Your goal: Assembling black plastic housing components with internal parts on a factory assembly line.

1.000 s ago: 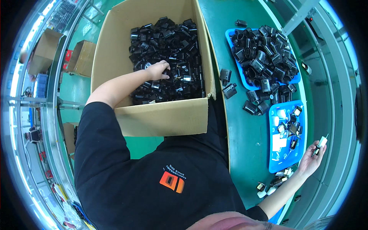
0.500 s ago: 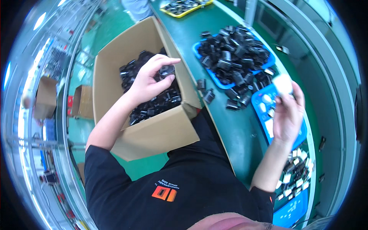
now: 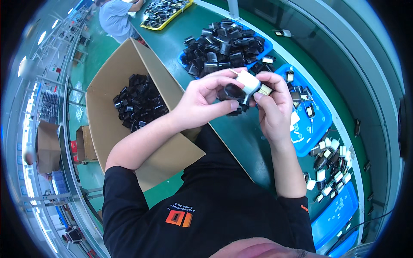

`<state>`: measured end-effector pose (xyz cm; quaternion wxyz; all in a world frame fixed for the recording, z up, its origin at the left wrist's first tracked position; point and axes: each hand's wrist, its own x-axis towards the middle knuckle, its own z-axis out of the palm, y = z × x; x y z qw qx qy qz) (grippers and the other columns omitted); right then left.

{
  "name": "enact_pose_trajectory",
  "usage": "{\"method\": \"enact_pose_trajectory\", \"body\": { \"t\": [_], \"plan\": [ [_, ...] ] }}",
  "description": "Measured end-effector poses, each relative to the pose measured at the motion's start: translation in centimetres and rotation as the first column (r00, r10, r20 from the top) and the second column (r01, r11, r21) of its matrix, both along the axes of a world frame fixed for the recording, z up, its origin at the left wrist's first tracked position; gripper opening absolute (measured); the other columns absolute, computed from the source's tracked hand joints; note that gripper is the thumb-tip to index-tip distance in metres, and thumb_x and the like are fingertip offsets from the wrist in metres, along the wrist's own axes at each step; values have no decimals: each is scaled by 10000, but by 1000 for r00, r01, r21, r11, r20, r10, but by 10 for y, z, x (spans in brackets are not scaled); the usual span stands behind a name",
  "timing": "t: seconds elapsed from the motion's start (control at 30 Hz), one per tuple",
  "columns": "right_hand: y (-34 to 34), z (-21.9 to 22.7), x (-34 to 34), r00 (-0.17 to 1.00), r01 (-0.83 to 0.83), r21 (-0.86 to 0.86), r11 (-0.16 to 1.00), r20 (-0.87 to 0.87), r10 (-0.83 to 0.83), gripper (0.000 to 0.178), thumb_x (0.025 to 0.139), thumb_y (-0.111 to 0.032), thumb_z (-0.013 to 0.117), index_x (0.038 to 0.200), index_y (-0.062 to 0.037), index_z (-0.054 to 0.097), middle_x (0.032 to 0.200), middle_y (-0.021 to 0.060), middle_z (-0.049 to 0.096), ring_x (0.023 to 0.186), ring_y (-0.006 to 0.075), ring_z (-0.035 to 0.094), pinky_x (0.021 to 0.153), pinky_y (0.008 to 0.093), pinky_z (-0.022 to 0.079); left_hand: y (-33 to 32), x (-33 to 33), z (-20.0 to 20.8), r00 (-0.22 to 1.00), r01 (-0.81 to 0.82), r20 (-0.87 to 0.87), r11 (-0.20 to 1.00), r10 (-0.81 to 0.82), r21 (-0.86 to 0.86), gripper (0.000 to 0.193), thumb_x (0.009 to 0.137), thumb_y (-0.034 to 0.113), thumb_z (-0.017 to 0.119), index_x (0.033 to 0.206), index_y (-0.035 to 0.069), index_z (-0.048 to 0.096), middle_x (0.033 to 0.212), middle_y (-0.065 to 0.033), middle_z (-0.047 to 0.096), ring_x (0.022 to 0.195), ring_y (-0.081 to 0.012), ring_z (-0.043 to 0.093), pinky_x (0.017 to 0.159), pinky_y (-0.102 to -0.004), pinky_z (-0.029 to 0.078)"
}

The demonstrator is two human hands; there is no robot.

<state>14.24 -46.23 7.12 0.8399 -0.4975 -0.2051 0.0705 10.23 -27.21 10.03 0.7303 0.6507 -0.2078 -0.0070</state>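
Note:
Above the green bench my two hands meet over a pair of parts. My left hand [image 3: 206,99] is closed around a hollow black plastic housing [image 3: 234,91], its rounded opening turned toward me. In my right hand [image 3: 275,103], thumb and fingers pinch a white rounded part [image 3: 248,81] with a pale yellowish end piece. The white part touches or overlaps the housing's edge; whether it sits inside cannot be made out. Behind my hands, more black housings [image 3: 223,43] are heaped on a blue tray [image 3: 267,46].
On my left stands an open cardboard box [image 3: 109,86] holding many black housings. A second blue tray [image 3: 307,148] carries small parts. Nearer on the right lie loose white-and-black parts [image 3: 329,165] and another blue tray [image 3: 327,228]. A person [image 3: 116,19] stands by a yellow tray [image 3: 157,28].
My left hand has moved right, out from over the box, with a black housing. My right hand has brought the white part left to meet it. The view has shifted.

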Motion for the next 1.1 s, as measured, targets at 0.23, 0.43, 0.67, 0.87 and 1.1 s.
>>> {"method": "enact_pose_trajectory", "body": {
  "t": [0.23, 0.43, 0.67, 0.87, 1.1],
  "plan": [
    [2, -23, -2, 985, 111, -119, 987, 146, -93, 443, 861, -72, 624, 1257, -60, 427, 1175, 79, 491, 1015, 160, 538, 758, 260, 480, 1, -3, -14, 958, -200, 260, 932, 120, 304, 354, 779, 25, 746, 1116, 25, 637, 1328, -157, 530, 1208, -228, 537, 869, -288, 510],
    [-2, -19, 0, 962, -21, 183, 983, -264, 70, 370, 890, 4, 608, 1233, -31, 473, 1189, 111, 535, 980, 170, 586, 769, 256, 509, 4, -7, -24, 970, -146, 214, 980, 115, 138, 335, 768, 44, 735, 1095, 43, 661, 1305, -162, 560, 1201, -260, 550, 1001, -355, 432],
    [9, -9, -7, 993, 84, -21, 996, -86, -85, 395, 881, 6, 616, 1248, -30, 472, 1121, 127, 558, 983, 178, 588, 819, 285, 510, 10, -3, -25, 927, -168, 368, 958, 74, 230, 303, 800, 63, 709, 1096, 35, 652, 1332, -154, 531, 1203, -241, 544, 998, -368, 446],
    [-36, -7, 16, 987, 160, -55, 986, 8, -159, 349, 819, 21, 640, 1138, -33, 511, 998, 82, 563, 791, 142, 565, 687, 243, 494, 13, -2, -23, 997, -47, -53, 989, 55, 143, 393, 835, 3, 644, 1214, 60, 556, 1178, -52, 498, 996, -109, 558, 817, -255, 489],
    [-37, 23, 6, 945, 213, -493, 844, 322, -50, 346, 711, -29, 747, 1019, -44, 591, 992, 34, 594, 891, 129, 564, 811, 267, 454, 16, 1, -21, 996, 54, -73, 994, -47, 91, 421, 835, -14, 635, 1216, 50, 469, 1140, -41, 521, 1086, -110, 515, 887, -276, 473]
  ]
}}
